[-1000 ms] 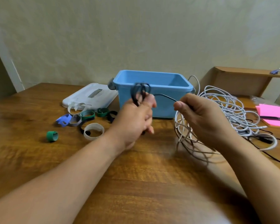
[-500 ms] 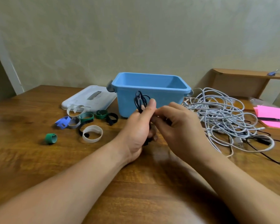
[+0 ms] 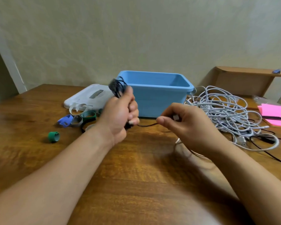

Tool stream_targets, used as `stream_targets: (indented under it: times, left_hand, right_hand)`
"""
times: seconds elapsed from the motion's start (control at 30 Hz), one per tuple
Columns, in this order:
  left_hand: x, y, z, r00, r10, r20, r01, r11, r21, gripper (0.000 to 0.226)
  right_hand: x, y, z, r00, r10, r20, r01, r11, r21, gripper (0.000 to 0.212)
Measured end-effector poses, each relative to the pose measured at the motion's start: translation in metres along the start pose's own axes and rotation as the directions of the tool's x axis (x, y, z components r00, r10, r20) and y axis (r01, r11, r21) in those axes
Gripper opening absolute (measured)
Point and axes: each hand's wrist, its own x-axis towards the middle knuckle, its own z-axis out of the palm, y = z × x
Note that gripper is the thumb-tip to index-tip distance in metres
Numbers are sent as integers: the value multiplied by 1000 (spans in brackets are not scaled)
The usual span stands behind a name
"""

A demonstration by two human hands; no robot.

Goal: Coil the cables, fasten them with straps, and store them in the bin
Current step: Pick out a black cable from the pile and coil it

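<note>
A person's left hand grips a small coil of black cable in front of the blue bin, fingers curled tight round the loops. The right hand pinches the cable's loose run between thumb and forefinger, just above the counter. The cable looks thin, light and limp, and will likely spring open unless held across all its loops at mid-bundle. Coloured straps lie to the left, and a tangle of white cables sits to the right.
</note>
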Motion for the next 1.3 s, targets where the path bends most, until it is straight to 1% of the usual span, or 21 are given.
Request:
stream_targets:
  times: [0.07,0.1,0.17,0.23,0.3,0.37,0.5,0.57,0.67,0.7,0.73,0.77,0.83,0.9,0.97,1.03,1.1,1.13,1.17,1.23,1.3]
  left_hand:
    - [-6,-9,6,996,-6,94,-14,977,211,37]
    - [-8,-12,9,990,-13,139,-27,959,284,40]
    - [-10,-16,14,970,-19,242,-83,911,404,43]
    - [-15,-19,14,924,-68,377,-144,851,505,33]
    - [-22,-22,14,894,-132,428,-163,794,586,29]
    - [-26,-23,15,902,-120,414,-167,788,593,31]
    - [-27,-16,18,926,-17,376,-248,723,645,46]
    - [-29,-16,20,914,-44,404,-223,776,590,39]
    - [-28,-21,19,862,12,507,-354,729,585,12]
    - [-28,-21,24,891,-18,454,-272,780,563,17]
    - [-30,-22,27,883,-7,470,-308,746,590,24]
    - [-30,-23,29,868,3,497,-340,734,589,28]
    - [-29,-25,30,870,5,492,-307,787,535,23]
    - [-27,-26,30,882,-34,471,-216,857,468,15]
    - [-24,-29,28,883,-39,468,-210,858,468,15]
    - [-22,-29,27,887,-21,461,-267,791,550,11]
    - [-21,-29,25,897,50,439,-368,634,680,9]
    - [-22,-27,25,900,72,431,-388,586,712,11]
    - [-23,-25,24,900,95,426,-400,572,716,16]
    - [-23,-26,21,886,118,449,-432,565,703,35]
    - [-25,-28,18,874,109,474,-447,564,694,52]
  right_hand:
    - [3,0,-2,997,83,7,-80,945,318,15]
    - [5,0,-2,993,114,19,-111,904,412,14]
    - [6,1,-1,987,152,53,-158,861,483,13]
    - [7,2,-2,983,170,70,-181,834,522,12]
    - [8,2,-5,983,182,28,-167,821,546,11]
    - [9,2,-8,983,185,-1,-156,831,534,10]
    - [7,0,-6,980,201,0,-171,833,526,16]
    - [5,-3,-3,985,170,-7,-143,848,511,25]
    - [1,-9,6,994,87,67,-109,865,489,55]
    - [0,-12,11,994,85,73,-109,877,467,61]
    - [-1,-14,15,995,89,49,-101,888,448,58]
    - [0,-15,18,996,93,-3,-83,896,436,46]
    - [4,-14,20,988,113,-109,-53,892,449,21]
    - [6,-10,18,974,136,-179,-48,904,425,13]
    - [6,-9,17,966,130,-222,-43,932,360,13]
    - [4,-9,17,963,104,-248,-49,974,219,14]
    - [2,-13,17,963,49,-264,-47,999,14,18]
    - [3,-15,17,961,22,-275,-46,996,-81,20]
    - [3,-18,16,957,-1,-291,-44,988,-147,22]
    - [3,-20,15,957,-12,-289,-35,987,-159,19]
    - [2,-20,15,973,39,-229,-38,999,7,13]
